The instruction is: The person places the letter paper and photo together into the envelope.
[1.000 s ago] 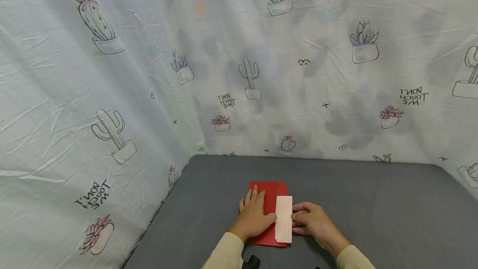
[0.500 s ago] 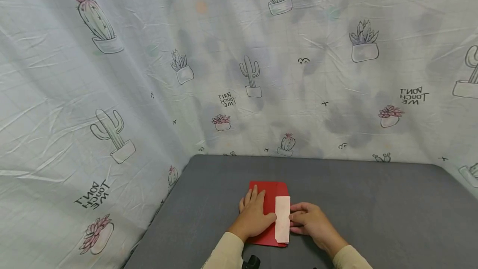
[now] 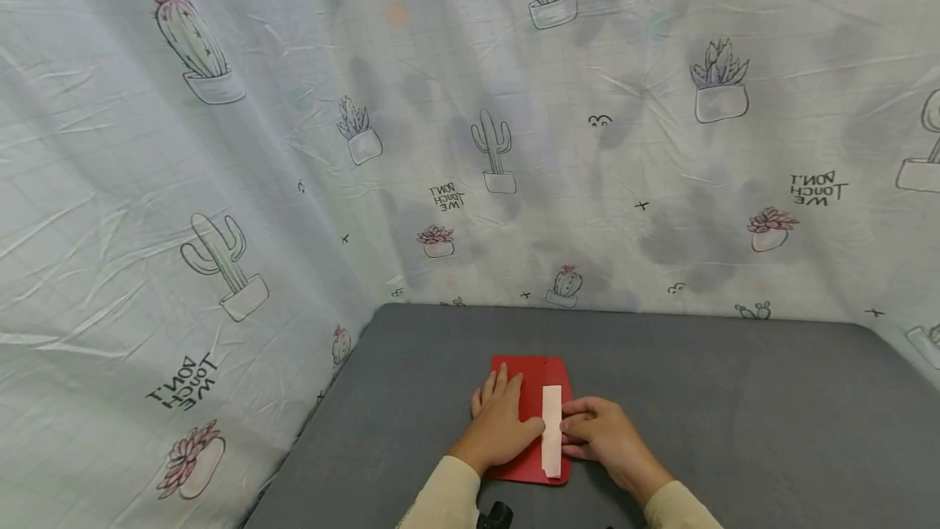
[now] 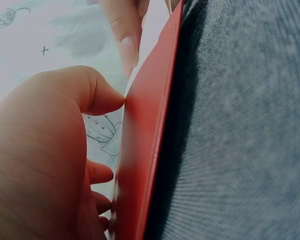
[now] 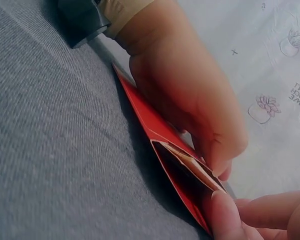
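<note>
A red paper envelope (image 3: pixel 534 386) lies on the grey table with its mouth on the right side. Partly inside that mouth is a pale pink folded paper (image 3: pixel 552 431), showing as a narrow upright strip in the head view. In the right wrist view the paper's layered edge (image 5: pixel 197 167) sits within the gaping red opening. My left hand (image 3: pixel 499 427) rests on the envelope, fingers spread, its thumb at the upper edge of the mouth. My right hand (image 3: pixel 605 439) pinches the paper's outer edge; its fingertips are right at the opening.
A grey cloth-covered tabletop (image 3: pixel 705 398) extends around the envelope. White curtains (image 3: pixel 631 162) printed with cactus drawings hang behind and to the left. A black strap device (image 3: pixel 498 515) sits at the left wrist.
My right hand has moved left, and the pink paper has slid deeper into the envelope, so its visible strip is narrower. My left hand has stayed in place.
</note>
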Tool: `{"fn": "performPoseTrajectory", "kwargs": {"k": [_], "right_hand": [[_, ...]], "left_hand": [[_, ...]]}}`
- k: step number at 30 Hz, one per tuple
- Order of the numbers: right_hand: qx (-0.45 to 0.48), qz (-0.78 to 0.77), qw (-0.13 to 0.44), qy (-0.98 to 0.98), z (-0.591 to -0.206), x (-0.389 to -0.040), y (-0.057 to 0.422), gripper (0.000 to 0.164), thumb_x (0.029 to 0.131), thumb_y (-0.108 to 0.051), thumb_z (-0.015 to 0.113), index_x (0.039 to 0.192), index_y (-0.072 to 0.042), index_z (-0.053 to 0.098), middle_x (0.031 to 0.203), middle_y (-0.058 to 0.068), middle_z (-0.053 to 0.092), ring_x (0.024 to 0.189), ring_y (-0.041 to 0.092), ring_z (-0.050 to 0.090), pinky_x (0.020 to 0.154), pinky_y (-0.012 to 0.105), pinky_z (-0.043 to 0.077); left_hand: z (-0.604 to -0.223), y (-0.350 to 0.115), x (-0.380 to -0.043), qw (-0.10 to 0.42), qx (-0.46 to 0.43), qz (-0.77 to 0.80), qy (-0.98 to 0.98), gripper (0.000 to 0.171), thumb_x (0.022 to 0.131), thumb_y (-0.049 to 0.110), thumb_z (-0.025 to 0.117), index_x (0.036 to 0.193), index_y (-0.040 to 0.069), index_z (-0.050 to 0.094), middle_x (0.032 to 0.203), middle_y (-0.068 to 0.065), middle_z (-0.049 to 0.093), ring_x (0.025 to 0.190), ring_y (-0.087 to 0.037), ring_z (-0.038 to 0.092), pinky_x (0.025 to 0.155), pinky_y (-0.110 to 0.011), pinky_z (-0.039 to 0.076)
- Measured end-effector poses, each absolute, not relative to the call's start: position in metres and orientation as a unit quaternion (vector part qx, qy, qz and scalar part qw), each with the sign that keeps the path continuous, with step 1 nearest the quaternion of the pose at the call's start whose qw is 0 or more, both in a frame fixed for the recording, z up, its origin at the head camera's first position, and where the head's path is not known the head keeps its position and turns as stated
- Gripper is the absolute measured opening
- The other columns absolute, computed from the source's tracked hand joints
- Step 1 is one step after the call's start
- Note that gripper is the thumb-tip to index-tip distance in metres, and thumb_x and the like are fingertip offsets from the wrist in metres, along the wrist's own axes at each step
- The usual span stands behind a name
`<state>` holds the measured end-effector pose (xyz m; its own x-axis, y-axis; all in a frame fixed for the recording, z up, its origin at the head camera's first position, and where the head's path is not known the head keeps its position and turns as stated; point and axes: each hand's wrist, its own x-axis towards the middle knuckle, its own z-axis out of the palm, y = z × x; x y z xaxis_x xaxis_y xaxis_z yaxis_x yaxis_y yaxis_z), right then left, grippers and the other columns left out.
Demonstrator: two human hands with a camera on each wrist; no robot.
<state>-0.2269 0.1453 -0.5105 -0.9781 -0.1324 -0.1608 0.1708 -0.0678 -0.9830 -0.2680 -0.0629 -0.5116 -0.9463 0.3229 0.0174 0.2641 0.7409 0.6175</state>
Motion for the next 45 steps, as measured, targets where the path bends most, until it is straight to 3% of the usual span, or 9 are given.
{"fn": "performPoseTrajectory", "kwargs": {"k": [6, 13, 18, 30, 37, 45], "right_hand": [[0.022, -0.729, 0.107, 0.675, -0.506, -0.226, 0.139, 0.037, 0.097, 0.009, 0.065, 0.131, 0.021, 0.057, 0.1, 0.016, 0.072, 0.086, 0.025, 0.073, 0.075, 0.041, 0.065], [0.039, -0.705, 0.133, 0.696, -0.5, -0.224, 0.137, 0.033, 0.097, 0.003, 0.073, 0.125, 0.018, 0.064, 0.094, 0.016, 0.073, 0.078, 0.024, 0.073, 0.07, 0.04, 0.065], [0.027, -0.702, 0.138, 0.698, -0.5, -0.223, 0.136, 0.035, 0.094, 0.008, 0.07, 0.126, 0.019, 0.064, 0.095, 0.016, 0.072, 0.078, 0.024, 0.073, 0.071, 0.04, 0.065], [0.063, -0.71, 0.1, 0.694, -0.502, -0.224, 0.128, 0.03, 0.094, 0.012, 0.068, 0.123, 0.018, 0.065, 0.095, 0.017, 0.071, 0.077, 0.024, 0.073, 0.071, 0.039, 0.065], [0.066, -0.694, 0.129, 0.705, -0.495, -0.223, 0.13, 0.031, 0.097, 0.002, 0.074, 0.123, 0.017, 0.067, 0.099, 0.014, 0.075, 0.079, 0.024, 0.075, 0.074, 0.04, 0.065], [0.036, -0.691, 0.167, 0.703, -0.489, -0.22, 0.134, 0.038, 0.102, -0.006, 0.07, 0.129, 0.02, 0.061, 0.104, 0.016, 0.077, 0.085, 0.031, 0.078, 0.075, 0.043, 0.065]], "left_hand": [[-0.51, -0.063, -0.267, 0.048, 0.163, 0.322, 0.931, 0.085, 0.092, 0.038, 0.065, 0.166, 0.002, 0.042, 0.177, -0.021, 0.02, 0.161, -0.043, 0.014, 0.124, -0.069, 0.007], [-0.509, -0.063, -0.266, 0.045, 0.169, 0.321, 0.931, 0.084, 0.093, 0.037, 0.064, 0.166, 0.002, 0.042, 0.177, -0.022, 0.02, 0.161, -0.043, 0.014, 0.123, -0.069, 0.008], [-0.509, -0.065, -0.265, 0.041, 0.171, 0.322, 0.93, 0.084, 0.092, 0.037, 0.065, 0.165, 0.002, 0.043, 0.177, -0.022, 0.02, 0.161, -0.043, 0.015, 0.123, -0.07, 0.008], [-0.509, -0.067, -0.264, 0.047, 0.172, 0.328, 0.928, 0.084, 0.093, 0.037, 0.065, 0.165, 0.001, 0.042, 0.177, -0.022, 0.019, 0.162, -0.044, 0.013, 0.123, -0.07, 0.007], [-0.51, -0.067, -0.265, 0.048, 0.169, 0.324, 0.929, 0.084, 0.093, 0.038, 0.064, 0.166, 0.003, 0.042, 0.177, -0.021, 0.019, 0.162, -0.043, 0.013, 0.124, -0.069, 0.007], [-0.509, -0.068, -0.264, 0.049, 0.172, 0.326, 0.928, 0.084, 0.094, 0.038, 0.065, 0.166, 0.003, 0.041, 0.177, -0.021, 0.02, 0.161, -0.043, 0.014, 0.123, -0.069, 0.007]]}}
